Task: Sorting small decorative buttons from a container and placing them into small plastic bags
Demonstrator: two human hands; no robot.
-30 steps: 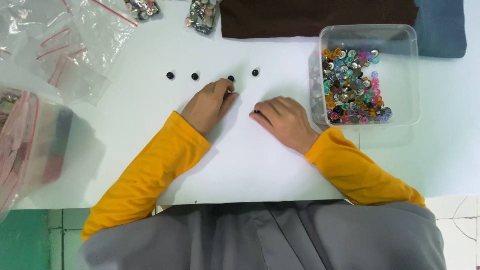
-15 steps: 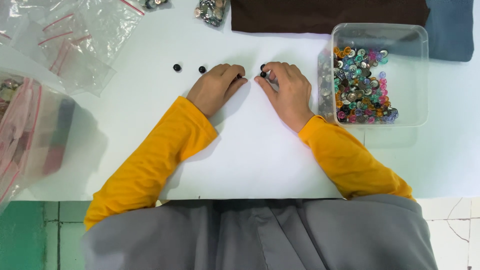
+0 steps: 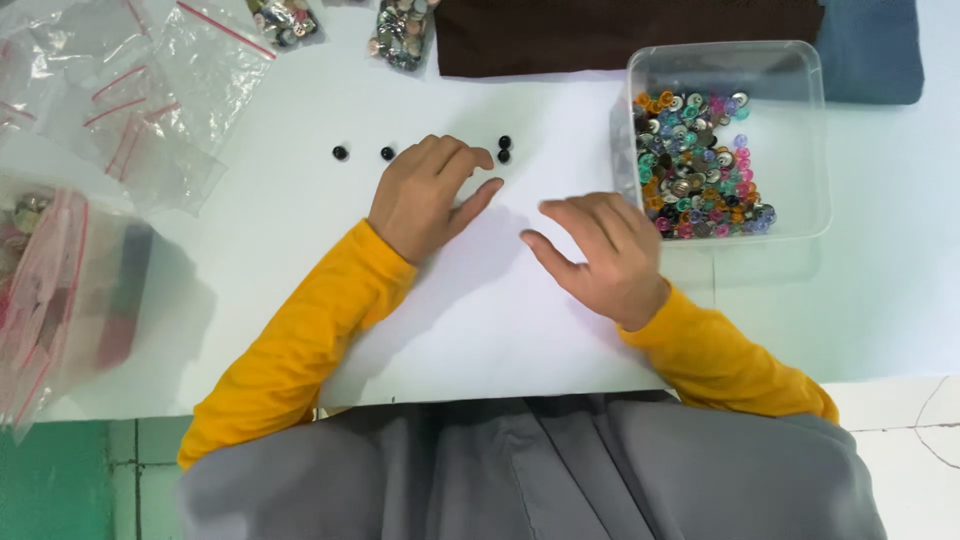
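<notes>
Resting flat mid-frame, the left hand (image 3: 425, 195) spreads its fingers beside four small black buttons (image 3: 504, 149) rowed on the white table (image 3: 300, 220); the right hand (image 3: 600, 255) hovers loosely curled, empty, near the clear tub (image 3: 800, 140).

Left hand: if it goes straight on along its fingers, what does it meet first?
Likely the pair of small black buttons just past the left hand's fingertips; the line is only roughly readable.
</notes>
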